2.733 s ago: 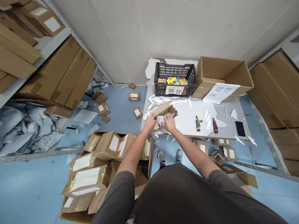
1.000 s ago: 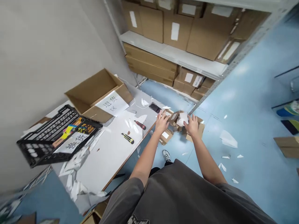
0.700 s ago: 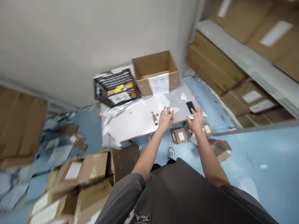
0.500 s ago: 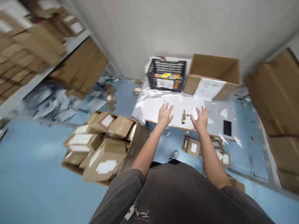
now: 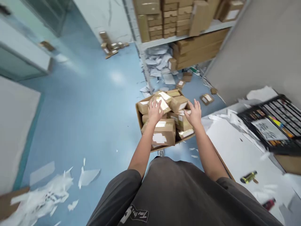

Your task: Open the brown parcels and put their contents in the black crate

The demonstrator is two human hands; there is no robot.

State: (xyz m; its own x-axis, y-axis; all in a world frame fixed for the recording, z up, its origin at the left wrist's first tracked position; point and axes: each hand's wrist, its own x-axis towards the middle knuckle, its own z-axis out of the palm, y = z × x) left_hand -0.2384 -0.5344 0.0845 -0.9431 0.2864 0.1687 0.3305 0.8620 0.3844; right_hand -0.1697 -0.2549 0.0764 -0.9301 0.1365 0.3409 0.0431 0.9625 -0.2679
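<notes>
head view, left hand [image 5: 154, 110], right hand [image 5: 193, 113] spread over carton [image 5: 139, 117], blue floor [image 5: 82, 110], shelves [image 5: 183, 39]

Worn on the head, looking forward and down over a dark T-shirt [image 5: 178, 194], close above the left hand [image 5: 154, 110] and right hand [image 5: 194, 113] at a carton of parcels [image 5: 140, 121]; white table [image 5: 235, 150] along the right edge, steel shelving [image 5: 188, 38] farther off.

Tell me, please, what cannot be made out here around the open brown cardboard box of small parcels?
Head view:
- Lower brown parcels in the open brown cardboard box: hidden by the parcels above.
- White labels on the parcels: too small to read.
- Black plastic crate: cut off by the right edge, contents blurred.
</notes>
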